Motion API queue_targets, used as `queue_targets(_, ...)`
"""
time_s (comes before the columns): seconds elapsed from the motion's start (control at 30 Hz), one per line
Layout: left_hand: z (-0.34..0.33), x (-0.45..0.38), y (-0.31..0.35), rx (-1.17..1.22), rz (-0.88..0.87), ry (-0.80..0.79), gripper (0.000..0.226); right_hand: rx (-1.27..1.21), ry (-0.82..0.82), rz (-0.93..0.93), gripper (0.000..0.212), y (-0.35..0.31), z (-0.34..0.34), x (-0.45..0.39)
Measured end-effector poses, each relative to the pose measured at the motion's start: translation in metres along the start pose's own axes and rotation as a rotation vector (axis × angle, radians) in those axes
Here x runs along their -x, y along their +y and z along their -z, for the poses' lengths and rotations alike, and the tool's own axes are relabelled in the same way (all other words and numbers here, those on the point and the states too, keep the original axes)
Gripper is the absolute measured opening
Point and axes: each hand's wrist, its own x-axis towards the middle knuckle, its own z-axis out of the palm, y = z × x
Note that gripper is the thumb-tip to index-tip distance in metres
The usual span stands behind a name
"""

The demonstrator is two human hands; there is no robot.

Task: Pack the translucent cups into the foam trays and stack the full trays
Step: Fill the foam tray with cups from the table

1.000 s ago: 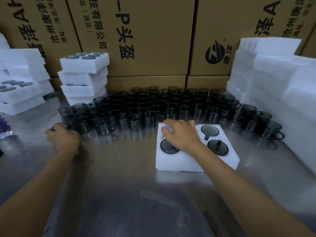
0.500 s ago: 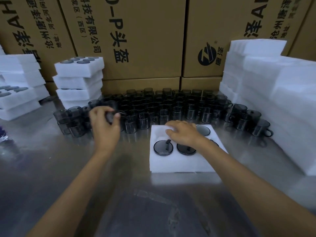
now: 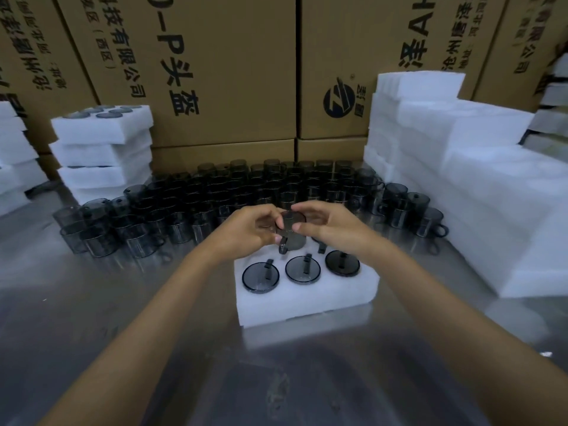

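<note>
We hold one smoky translucent handled cup (image 3: 290, 233) upside down between both hands, above the far row of the white foam tray (image 3: 307, 298) on the steel table (image 3: 123, 318). Our left hand (image 3: 249, 230) curls round its left side and our right hand (image 3: 325, 224) pinches its right rim, probably to turn the handle into line with the slot before seating it. Three dark cups (image 3: 302, 269) already sit inverted in the near row, handles in their slots. The loose cups (image 3: 246, 192) wait just behind, near to reach, and a stack of filled white foam trays (image 3: 103, 149) stands at the far left.
</note>
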Motion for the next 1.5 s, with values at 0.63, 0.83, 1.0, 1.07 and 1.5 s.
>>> queue_targets(0.63,-0.010,0.015,-0.030,-0.491,-0.007,-0.053,0.050,0.795,0.054,0.319,0.052,0.029,-0.014,0.030)
queue_targets(0.83,-0.018,0.019,-0.040,-0.634,0.024,-0.084,0.056,0.915,-0.041,0.275,0.064,0.035,-0.019,0.034)
queue_targets(1.0,-0.020,0.019,-0.040,-0.560,0.068,-0.097,0.048,0.872,-0.057,0.197,0.058,0.035,-0.022,0.034)
queue_targets(1.07,-0.018,0.017,-0.041,-0.481,0.059,-0.109,0.047,0.833,-0.076,0.134,0.055,0.033,-0.024,0.032)
queue_targets(1.5,0.075,0.059,-0.088,-0.375,0.261,0.800,0.048,0.767,0.138,0.053,0.042,0.014,-0.043,0.030)
